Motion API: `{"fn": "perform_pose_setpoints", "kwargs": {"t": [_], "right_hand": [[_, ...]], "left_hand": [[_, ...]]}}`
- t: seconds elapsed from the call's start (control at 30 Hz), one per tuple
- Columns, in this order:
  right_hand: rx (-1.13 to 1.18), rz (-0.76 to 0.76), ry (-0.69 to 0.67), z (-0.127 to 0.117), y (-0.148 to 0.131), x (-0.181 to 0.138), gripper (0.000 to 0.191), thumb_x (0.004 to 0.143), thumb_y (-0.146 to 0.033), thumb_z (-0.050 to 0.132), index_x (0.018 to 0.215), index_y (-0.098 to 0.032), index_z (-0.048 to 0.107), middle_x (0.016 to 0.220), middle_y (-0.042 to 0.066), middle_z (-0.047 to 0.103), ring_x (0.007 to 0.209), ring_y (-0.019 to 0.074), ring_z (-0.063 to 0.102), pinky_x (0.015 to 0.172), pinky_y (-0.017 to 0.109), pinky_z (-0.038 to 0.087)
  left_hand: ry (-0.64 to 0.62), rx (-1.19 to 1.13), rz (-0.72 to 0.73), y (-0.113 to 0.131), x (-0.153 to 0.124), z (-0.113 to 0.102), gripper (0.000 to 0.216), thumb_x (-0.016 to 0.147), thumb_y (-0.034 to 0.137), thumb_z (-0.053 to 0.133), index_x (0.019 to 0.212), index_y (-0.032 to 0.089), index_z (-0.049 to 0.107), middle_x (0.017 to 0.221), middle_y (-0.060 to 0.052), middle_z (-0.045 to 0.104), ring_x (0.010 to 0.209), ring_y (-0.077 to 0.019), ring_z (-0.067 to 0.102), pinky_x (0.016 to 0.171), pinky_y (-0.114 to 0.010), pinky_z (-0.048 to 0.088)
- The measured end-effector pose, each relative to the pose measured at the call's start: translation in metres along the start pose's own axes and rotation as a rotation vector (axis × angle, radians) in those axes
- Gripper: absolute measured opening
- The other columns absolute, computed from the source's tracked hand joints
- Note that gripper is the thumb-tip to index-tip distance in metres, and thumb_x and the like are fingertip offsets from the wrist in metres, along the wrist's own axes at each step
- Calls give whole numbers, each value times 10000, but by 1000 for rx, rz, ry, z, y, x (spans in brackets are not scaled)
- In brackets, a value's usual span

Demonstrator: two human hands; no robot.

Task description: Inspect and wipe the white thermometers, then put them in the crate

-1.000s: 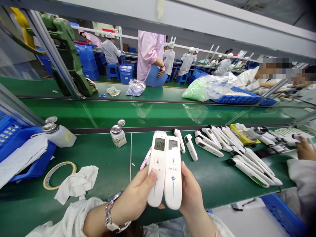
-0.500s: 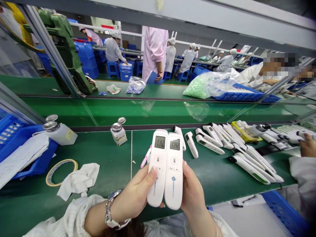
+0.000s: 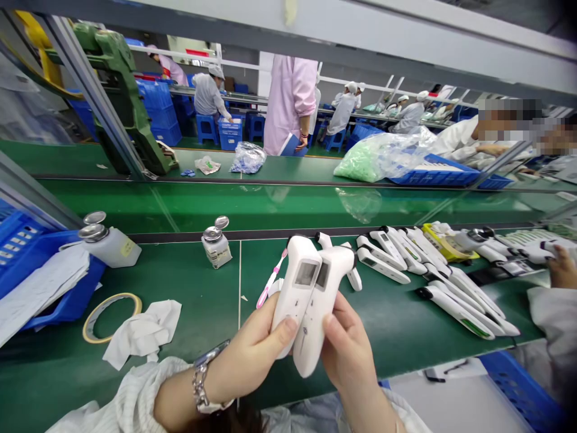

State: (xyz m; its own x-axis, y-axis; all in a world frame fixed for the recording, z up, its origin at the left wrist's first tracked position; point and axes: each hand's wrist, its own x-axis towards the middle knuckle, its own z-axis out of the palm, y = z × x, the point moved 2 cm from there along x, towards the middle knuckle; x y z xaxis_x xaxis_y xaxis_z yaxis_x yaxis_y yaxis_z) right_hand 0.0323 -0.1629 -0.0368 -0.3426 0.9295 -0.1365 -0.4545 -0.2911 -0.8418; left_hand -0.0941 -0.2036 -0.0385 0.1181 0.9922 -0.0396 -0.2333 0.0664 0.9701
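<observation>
The left hand (image 3: 252, 358) holds one white thermometer (image 3: 293, 300), and the right hand (image 3: 350, 346) holds a second thermometer (image 3: 320, 308) against it, above the green table (image 3: 205, 310).

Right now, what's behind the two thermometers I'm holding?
Behind the held thermometers, two more thermometers and the green tabletop show in part. Whatever the held ones cover directly can't be seen.
</observation>
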Motion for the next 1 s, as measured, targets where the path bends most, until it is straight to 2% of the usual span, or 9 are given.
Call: {"fn": "perform_pose_setpoints", "kwargs": {"t": [0.13,0.27,0.33,0.47,0.57,0.67,0.83,0.93,1.0], "right_hand": [[-100,-80,-103,-2,5,3,409,698,-365,736,1070,-248,611,972,46,692,883,223,637,757,310,526],[-159,-128,-142,-5,8,5,346,740,-317,711,1064,-263,602,976,28,682,882,194,627,761,285,518],[-172,-135,-131,-7,7,6,322,751,-322,701,1052,-260,605,951,22,679,861,182,624,746,269,517],[-180,-128,-144,-10,5,7,327,755,-359,690,1051,-254,600,863,10,678,734,158,625,645,240,526],[-188,-118,-164,-13,5,8,373,739,-392,700,1068,-255,586,893,14,676,757,171,631,643,248,534],[-201,-128,-176,-15,7,9,424,725,-446,698,1084,-254,580,910,14,663,762,169,626,652,245,534],[-200,-134,-204,-14,7,10,452,728,-503,673,1100,-261,587,943,17,647,790,162,610,683,233,524],[-223,-135,-206,-13,6,7,455,719,-534,664,1083,-271,593,885,17,652,710,157,600,574,225,511],[-256,-118,-235,-13,7,5,480,718,-553,653,1101,-274,573,768,6,637,553,134,561,424,208,449]], "left_hand": [[-9,290,159,0,-1,1,539,900,465,353,1378,218,324,1288,-93,502,1099,-217,497,918,-305,408],[-7,334,53,-2,-3,2,520,937,410,251,1432,256,204,1445,-43,338,1290,-207,320,1093,-317,216],[-25,276,0,-2,-2,2,494,936,397,296,1416,297,238,1416,-18,381,1234,-186,385,1067,-296,257],[-118,-12,-28,-4,4,4,488,894,402,436,1356,301,318,1207,-45,543,946,-154,553,804,-265,454],[-185,-206,-35,-11,8,6,512,834,422,542,1294,292,359,1032,-47,585,780,-131,584,674,-249,480],[-229,-274,-47,-16,11,7,666,780,454,604,1346,328,276,882,-21,571,644,-104,565,561,-214,453],[-272,-339,-34,-14,11,9,876,722,448,674,1411,322,148,800,-5,545,632,-81,493,573,-199,410],[-302,-363,-54,-12,10,11,948,689,460,698,1414,325,102,796,0,538,644,-92,490,586,-216,412],[-307,-348,-66,-11,9,11,977,663,444,726,1403,347,95,926,-30,551,712,-123,530,635,-255,448]]}}
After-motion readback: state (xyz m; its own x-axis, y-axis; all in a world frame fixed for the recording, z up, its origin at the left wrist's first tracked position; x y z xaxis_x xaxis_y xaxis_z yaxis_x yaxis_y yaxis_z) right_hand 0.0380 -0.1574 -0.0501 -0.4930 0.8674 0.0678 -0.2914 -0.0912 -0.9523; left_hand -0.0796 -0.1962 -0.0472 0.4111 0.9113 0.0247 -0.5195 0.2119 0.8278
